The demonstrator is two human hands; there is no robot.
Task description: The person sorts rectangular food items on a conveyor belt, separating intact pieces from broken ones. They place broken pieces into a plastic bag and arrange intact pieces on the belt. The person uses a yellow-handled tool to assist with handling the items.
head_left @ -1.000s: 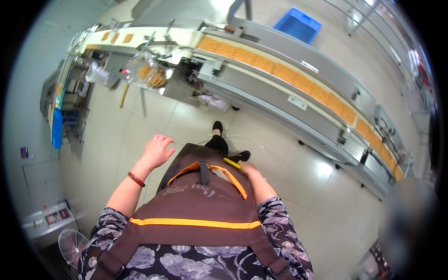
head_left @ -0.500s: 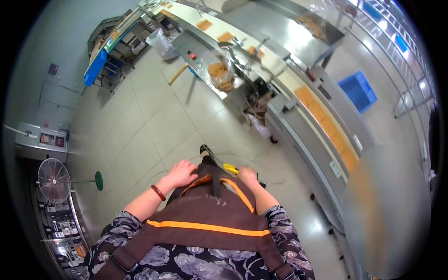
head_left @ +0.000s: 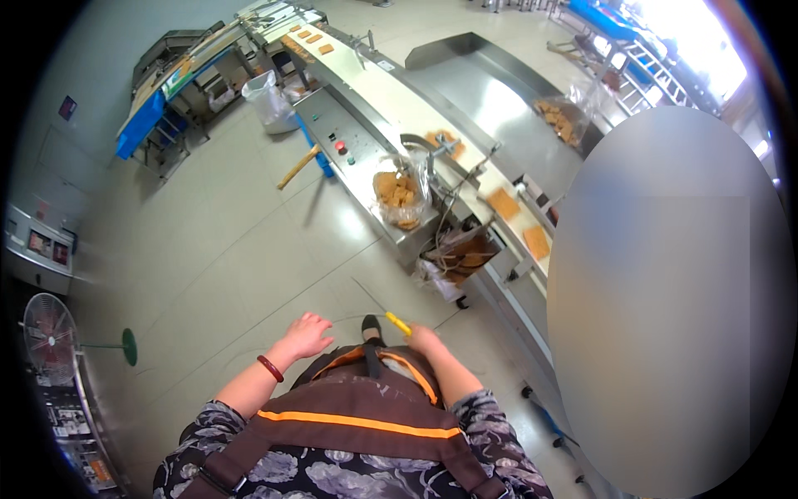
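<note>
My right hand (head_left: 426, 340) is closed round the end of a slim tool with a yellow handle (head_left: 399, 324). A thin, dark shaft or blade reaches forward and left from it; its exact kind is hard to make out. To the left, my left hand (head_left: 304, 336) hangs in front of the brown apron (head_left: 349, 399), fingers loosely stretched and nothing in them. A dark red bracelet (head_left: 270, 368) circles that wrist. Beyond both hands lies the tiled floor (head_left: 274, 249), with my dark shoe (head_left: 372, 327) showing between them.
A conveyor (head_left: 366, 79) carrying flat brown pieces runs along the right. On its metal side table rests a clear bag of brown pieces (head_left: 397, 191). A wooden-handled tool (head_left: 298, 168) juts out there. A large blurred oval covers the right side. At left stands a fan (head_left: 51, 339).
The view has shifted forward along the conveyor. My right hand still grips the yellow-handled tool, whose thin shaft now shows pointing ahead. The blurred oval at right has grown larger.
</note>
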